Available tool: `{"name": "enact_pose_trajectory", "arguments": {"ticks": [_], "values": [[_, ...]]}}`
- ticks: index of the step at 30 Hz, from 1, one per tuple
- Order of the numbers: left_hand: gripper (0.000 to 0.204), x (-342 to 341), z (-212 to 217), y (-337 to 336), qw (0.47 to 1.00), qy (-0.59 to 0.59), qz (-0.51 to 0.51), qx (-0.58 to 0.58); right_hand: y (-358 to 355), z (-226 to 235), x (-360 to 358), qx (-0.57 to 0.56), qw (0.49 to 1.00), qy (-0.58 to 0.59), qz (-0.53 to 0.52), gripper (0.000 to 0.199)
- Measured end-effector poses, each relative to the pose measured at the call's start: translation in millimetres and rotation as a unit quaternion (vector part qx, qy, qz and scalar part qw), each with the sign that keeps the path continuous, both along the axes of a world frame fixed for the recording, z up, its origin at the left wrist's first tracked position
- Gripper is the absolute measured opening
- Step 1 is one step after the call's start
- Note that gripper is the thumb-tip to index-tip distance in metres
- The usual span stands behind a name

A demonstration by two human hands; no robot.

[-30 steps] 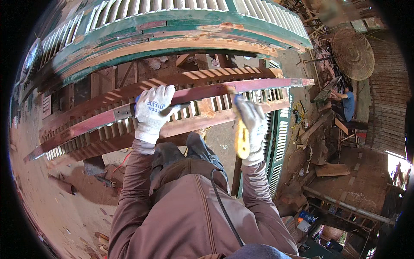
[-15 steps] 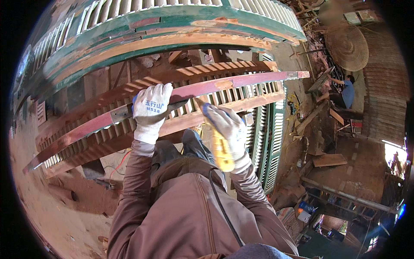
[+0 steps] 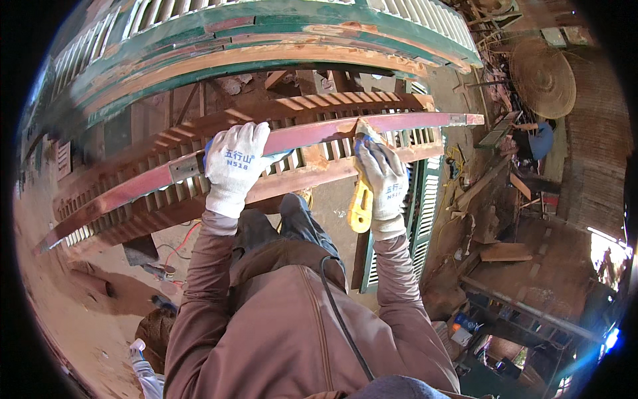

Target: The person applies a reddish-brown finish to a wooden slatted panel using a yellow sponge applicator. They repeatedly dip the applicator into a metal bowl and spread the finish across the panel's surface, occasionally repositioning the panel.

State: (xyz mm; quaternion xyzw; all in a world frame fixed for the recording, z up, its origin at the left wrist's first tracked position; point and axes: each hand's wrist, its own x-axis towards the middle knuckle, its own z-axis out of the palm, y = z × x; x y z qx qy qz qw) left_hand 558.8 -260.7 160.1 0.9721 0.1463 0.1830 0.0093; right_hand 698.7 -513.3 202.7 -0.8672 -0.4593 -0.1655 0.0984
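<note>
A long red-painted wooden rail (image 3: 299, 136), the near-upright edge of a louvred shutter (image 3: 319, 174), runs across in front of me. My left hand (image 3: 236, 163), in a white work glove with blue parts, is wrapped over the rail left of centre. A small bluish piece (image 3: 279, 155) shows beside its fingers; what it is I cannot tell. My right hand (image 3: 384, 176), gloved alike, is closed on a yellow-handled putty knife (image 3: 359, 207). The knife's tip meets the rail at a brown patch (image 3: 345, 128); the fingers partly cover the blade.
More green louvred shutters (image 3: 279, 30) lie beyond the rail, and another (image 3: 425, 206) stands to the right. A red cable (image 3: 183, 243) lies on the floor at left. One person in blue (image 3: 541, 141) is far right; another person's pale sleeve (image 3: 147, 379) shows lower left. A round woven tray (image 3: 543, 76) hangs back right.
My right hand has moved right and away from me with the putty knife, up to the rail's brown patch. My left hand keeps its hold. Another person's sleeve has appeared at lower left.
</note>
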Motion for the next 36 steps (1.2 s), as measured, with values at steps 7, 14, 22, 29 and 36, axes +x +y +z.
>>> {"name": "enact_pose_trajectory", "arguments": {"ticks": [7, 14, 22, 29, 36], "values": [[0.066, -2.0, 3.7, -3.6, 1.0, 0.025, 0.016, 0.0, -1.7, 18.6, -15.7, 0.059, 0.992, 0.094, 0.064, 0.031], [0.064, -3.0, -1.7, -7.4, 1.0, -0.018, 0.004, -0.009, -14.1, 19.2, 8.4, 0.151, 0.982, 0.1, -0.049, 0.028], [0.055, -8.0, -6.5, -0.6, 0.998, -0.048, -0.016, -0.024, 13.1, 25.2, -38.0, 0.135, 0.976, 0.165, 0.054, 0.034], [0.056, -6.5, 0.4, -8.0, 0.998, -0.054, -0.022, -0.023, 12.6, 19.7, -18.6, 0.098, 0.989, 0.1, -0.042, 0.036], [0.054, 4.7, 1.3, -2.0, 0.995, -0.088, -0.032, -0.015, 2.1, 16.0, -22.3, 0.174, 0.977, 0.126, 0.008, 0.034]]}}
